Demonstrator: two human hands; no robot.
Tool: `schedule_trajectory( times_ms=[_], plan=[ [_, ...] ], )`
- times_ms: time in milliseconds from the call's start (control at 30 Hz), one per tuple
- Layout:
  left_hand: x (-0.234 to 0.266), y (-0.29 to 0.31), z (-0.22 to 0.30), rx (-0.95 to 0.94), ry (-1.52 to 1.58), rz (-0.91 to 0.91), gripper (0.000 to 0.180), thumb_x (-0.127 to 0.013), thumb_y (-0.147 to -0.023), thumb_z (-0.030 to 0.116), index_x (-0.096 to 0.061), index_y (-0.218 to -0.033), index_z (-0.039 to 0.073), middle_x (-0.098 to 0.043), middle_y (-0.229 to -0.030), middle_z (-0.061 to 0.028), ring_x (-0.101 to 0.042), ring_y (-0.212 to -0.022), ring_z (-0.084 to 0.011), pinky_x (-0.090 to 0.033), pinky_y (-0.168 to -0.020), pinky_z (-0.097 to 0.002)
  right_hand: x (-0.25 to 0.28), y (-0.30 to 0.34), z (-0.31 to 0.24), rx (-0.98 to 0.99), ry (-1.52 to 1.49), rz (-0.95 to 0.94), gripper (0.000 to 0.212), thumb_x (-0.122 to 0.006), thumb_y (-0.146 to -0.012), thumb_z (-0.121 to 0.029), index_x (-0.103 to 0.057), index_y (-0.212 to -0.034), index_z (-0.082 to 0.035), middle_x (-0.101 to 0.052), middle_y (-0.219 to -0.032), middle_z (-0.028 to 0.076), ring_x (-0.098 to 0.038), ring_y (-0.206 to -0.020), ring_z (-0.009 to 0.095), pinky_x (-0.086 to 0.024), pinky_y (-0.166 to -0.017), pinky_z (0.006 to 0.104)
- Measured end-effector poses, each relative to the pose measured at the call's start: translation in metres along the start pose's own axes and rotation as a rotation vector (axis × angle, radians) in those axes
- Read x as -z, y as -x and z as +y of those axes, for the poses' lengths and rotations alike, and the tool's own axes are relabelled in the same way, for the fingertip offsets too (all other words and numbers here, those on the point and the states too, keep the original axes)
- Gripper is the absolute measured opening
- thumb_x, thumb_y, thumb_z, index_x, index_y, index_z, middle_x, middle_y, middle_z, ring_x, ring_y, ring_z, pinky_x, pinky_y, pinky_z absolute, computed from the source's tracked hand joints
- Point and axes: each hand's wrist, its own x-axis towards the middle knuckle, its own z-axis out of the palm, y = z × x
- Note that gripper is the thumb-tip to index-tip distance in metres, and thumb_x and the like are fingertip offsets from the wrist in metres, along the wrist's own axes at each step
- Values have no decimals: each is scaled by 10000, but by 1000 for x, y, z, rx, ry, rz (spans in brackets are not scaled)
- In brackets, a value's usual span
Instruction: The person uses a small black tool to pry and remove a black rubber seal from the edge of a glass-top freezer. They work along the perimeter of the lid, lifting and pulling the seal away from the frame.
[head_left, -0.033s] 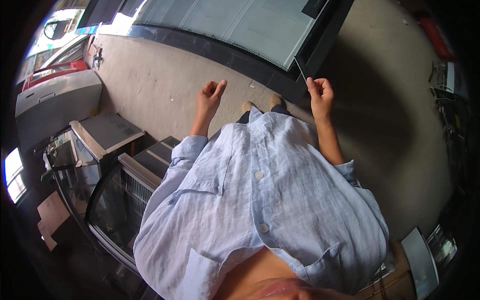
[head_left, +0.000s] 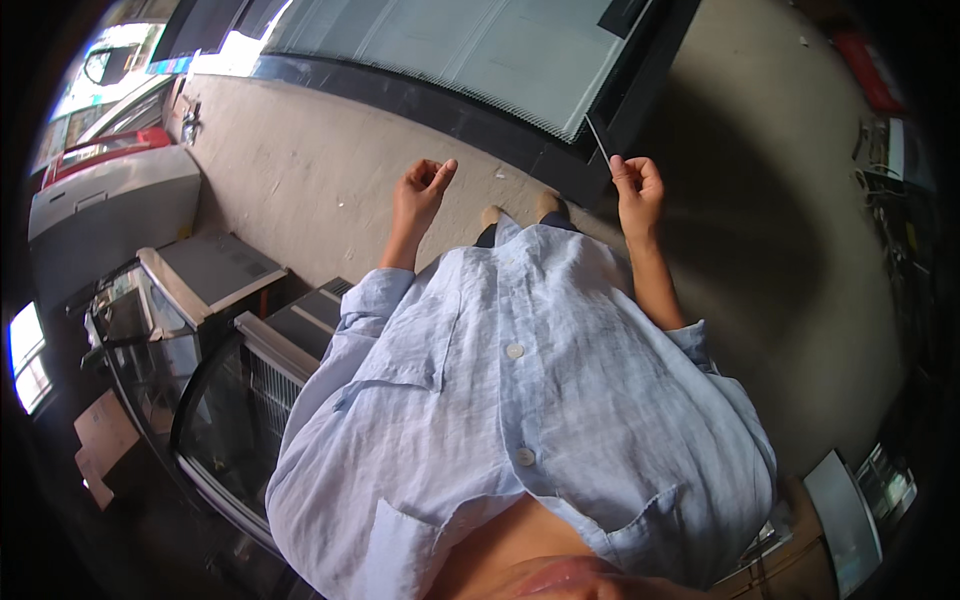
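- Pinching a thin dark strip (head_left: pixel 601 141), the right hand (head_left: pixel 639 192) has its thumb and forefinger closed upon the near end; the other fingers are curled into the palm.
- I see the strip go from this grip up and a little to the left, to the near right corner of a large unit with dark frame (head_left: pixel 400 92) and pale panel (head_left: pixel 430 40). Whether its far end touches the frame, is fixed there, or only passes in front of it, I cannot tell from the head view.
- As for the left hand (head_left: pixel 424 190), its grip is together, thumb laid against the bent forefinger. I notice nothing between them. It is held above the bare floor (head_left: pixel 290 140), well apart from the strip.
- By my judgement the strip is light, so the weight should give no trouble. It looks straight along its visible part, therefore I suppose it is rather stiff, but being so narrow it could bend or snap under a sideways force.
- Its surface may be smooth, and a pinch on the very end could let it turn or slip. I would prefer to take hold a little farther along, with the flat of the thumb against the side of the forefinger, and to pull in line with its length.
- If the far end is fixed, a second hold close to the corner would spare the thin middle part.
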Motion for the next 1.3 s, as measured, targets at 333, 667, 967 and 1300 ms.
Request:
schedule_trajectory(
  times_ms=[333, 667, 967, 1300],
  plan=[
    [-33, -50, 5, 29, 191, -106, 468, -640, -919, 456, -700, -805, 6, -590, -672, -17, -509, -581, -80, -435, -553, -254, 8, 8, 1, 84, 23, 194, 273, -717, -905, -251, -541, -785, -80, -493, -675, -83, -416, -605, 7, -337, -549, 183],
    [98, -79, -158, 181, 406, 100, 270, -671, -904, 138, -664, -1155, 38, -701, -981, -31, -650, -840, -111, -502, -672, -243, 30, 22, -8, 68, -85, 361, 156, -677, -934, -219, -634, -941, -69, -571, -789, -53, -492, -700, 30, -405, -655, 186],
    [112, -32, -181, 310, 286, 319, 291, -784, -832, 219, -691, -1056, 58, -717, -909, -37, -655, -790, -98, -454, -652, -224, 11, -1, -5, 127, 247, -87, 141, -631, -935, -162, -595, -881, -36, -613, -790, 22, -593, -743, 127, -473, -683, 271],
    [53, 25, -119, 307, 100, 304, 225, -744, -873, 258, -718, -883, 34, -655, -752, 20, -521, -728, -51, -411, -655, -235, -23, -121, -42, 432, 759, -721, 112, -642, -887, -145, -613, -970, -75, -636, -905, 105, -623, -863, 300, -500, -754, 391]
  ],
)
